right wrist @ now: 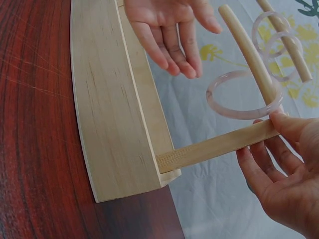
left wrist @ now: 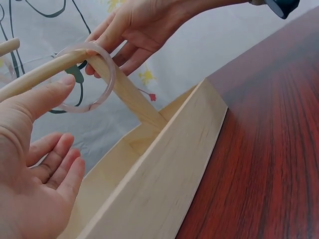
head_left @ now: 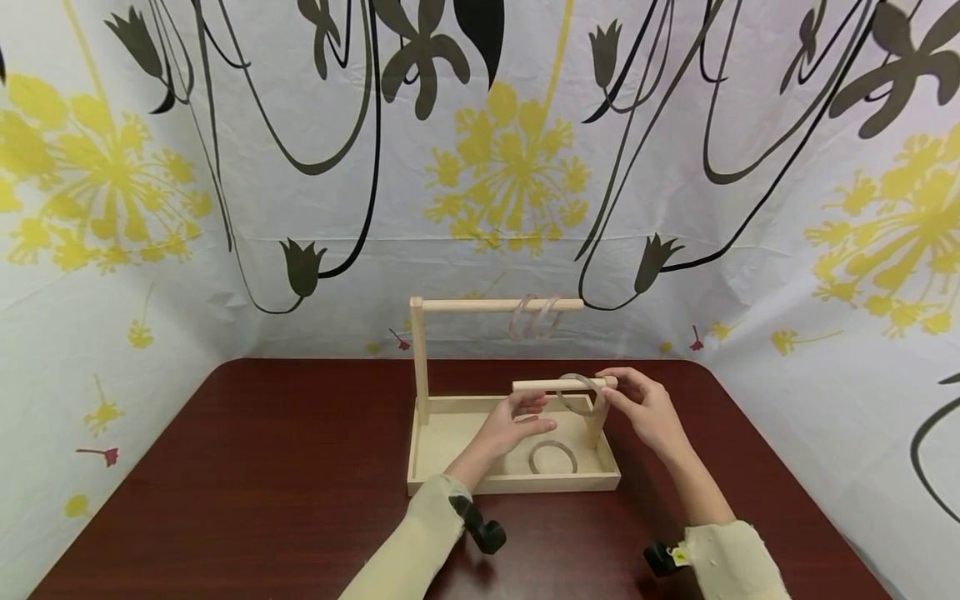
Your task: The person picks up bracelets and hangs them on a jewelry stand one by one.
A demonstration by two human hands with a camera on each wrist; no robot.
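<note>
A wooden bangle stand has a shallow tray [head_left: 442, 483], a tall bar and a lower bar [head_left: 536, 386]. One translucent pinkish bangle [right wrist: 234, 110] hangs on the lower bar beside its post [right wrist: 214, 145]. My right hand [head_left: 651, 417] holds the top of that post, its thumb by the bangle and other fingers behind the wood; whether it also pinches the bangle is unclear. Fingers loosely extended, my left hand [head_left: 504, 433] is over the tray and holds nothing. In the left wrist view its thumb lies close to the lower bar. Another bangle [head_left: 552, 444] lies in the tray.
Two more bangles [head_left: 535, 318] hang on the tall bar [head_left: 480, 306], behind the lower one. The stand sits on a dark red wooden table [head_left: 300, 467]. A patterned white cloth [head_left: 360, 200] rises behind and along both sides.
</note>
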